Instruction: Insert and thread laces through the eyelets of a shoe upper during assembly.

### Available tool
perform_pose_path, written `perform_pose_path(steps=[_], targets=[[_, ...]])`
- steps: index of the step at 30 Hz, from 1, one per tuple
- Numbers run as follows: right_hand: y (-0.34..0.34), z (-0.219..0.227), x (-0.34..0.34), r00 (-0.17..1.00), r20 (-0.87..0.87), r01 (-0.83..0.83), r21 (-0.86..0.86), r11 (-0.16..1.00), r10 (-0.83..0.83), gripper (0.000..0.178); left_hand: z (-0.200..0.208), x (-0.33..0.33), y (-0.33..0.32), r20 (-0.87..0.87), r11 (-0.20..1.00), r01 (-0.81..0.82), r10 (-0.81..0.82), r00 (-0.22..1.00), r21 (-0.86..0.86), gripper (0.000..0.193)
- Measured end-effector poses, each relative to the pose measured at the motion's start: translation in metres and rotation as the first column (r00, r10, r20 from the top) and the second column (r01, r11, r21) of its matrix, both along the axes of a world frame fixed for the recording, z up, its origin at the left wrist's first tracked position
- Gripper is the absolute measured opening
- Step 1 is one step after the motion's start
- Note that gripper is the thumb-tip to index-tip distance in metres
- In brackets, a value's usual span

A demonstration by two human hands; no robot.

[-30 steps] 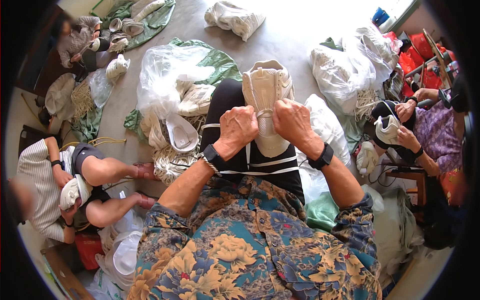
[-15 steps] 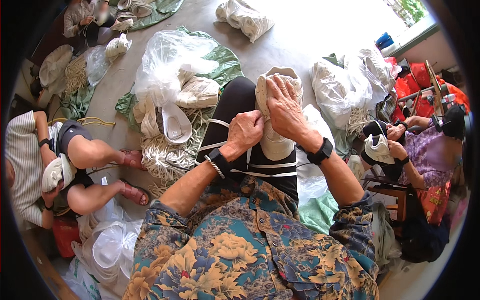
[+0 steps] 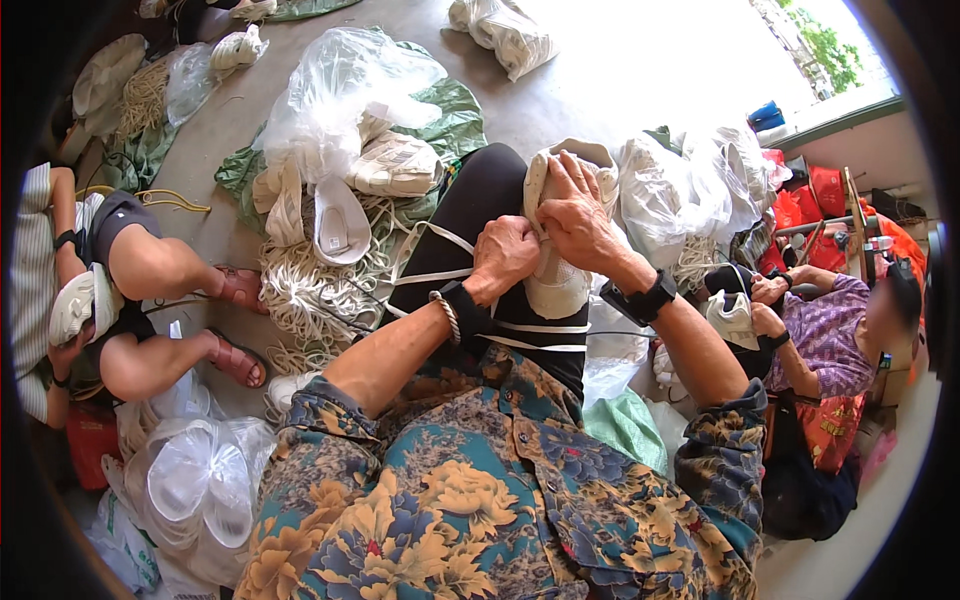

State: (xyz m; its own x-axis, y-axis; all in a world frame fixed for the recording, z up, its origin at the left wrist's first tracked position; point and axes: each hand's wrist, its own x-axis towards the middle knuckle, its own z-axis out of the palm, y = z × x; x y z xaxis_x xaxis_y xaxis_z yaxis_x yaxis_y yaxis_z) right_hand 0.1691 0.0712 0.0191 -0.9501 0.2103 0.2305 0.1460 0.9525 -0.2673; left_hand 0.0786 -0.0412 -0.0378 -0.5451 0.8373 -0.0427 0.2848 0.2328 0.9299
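Note:
A cream sneaker (image 3: 557, 287) rests on my black-trousered thigh, its toe toward me and its heel opening away. My right hand (image 3: 585, 225) grips it from above, long fingers laid over the tongue and thumb bent near the eyelets. At the sneaker's left edge, my left hand (image 3: 505, 255) is closed in a pinch on a flat white shoelace (image 3: 438, 232), which trails left across my leg. More lace crosses my trousers below the sneaker. The lace's path between my fingertips is hidden.
Loose laces (image 3: 318, 285) lie heaped at left beside several sneakers (image 3: 393, 163) and clear plastic bags (image 3: 345, 85) on green sheeting. White bagged shoes (image 3: 665, 190) stand at right. One person (image 3: 35, 270) sits left, another in a purple top (image 3: 825, 340) right, each holding a shoe.
The whole view has shifted a little, with the surroundings at left sliding left. My hands stay at the same part of the sneaker, my left fingers still pinched at its edge.

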Motion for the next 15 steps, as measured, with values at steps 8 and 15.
perform_pose_path(steps=[8, 15], targets=[[0.01, 0.025, 0.001, 0.975, 0.168, -0.176, 0.209, 0.962, 0.142, 0.015, 0.04, -0.019, -0.004, -0.688, 0.96, 0.22, -0.042, 0.724, 0.172, 0.03], [0.018, 0.011, 0.018, 0.988, 0.143, -0.088, 0.191, 0.978, 0.061, 0.023, 0.058, -0.036, 0.019, -0.564, 0.855, 0.433, -0.515, 0.646, -0.285, 0.027]])
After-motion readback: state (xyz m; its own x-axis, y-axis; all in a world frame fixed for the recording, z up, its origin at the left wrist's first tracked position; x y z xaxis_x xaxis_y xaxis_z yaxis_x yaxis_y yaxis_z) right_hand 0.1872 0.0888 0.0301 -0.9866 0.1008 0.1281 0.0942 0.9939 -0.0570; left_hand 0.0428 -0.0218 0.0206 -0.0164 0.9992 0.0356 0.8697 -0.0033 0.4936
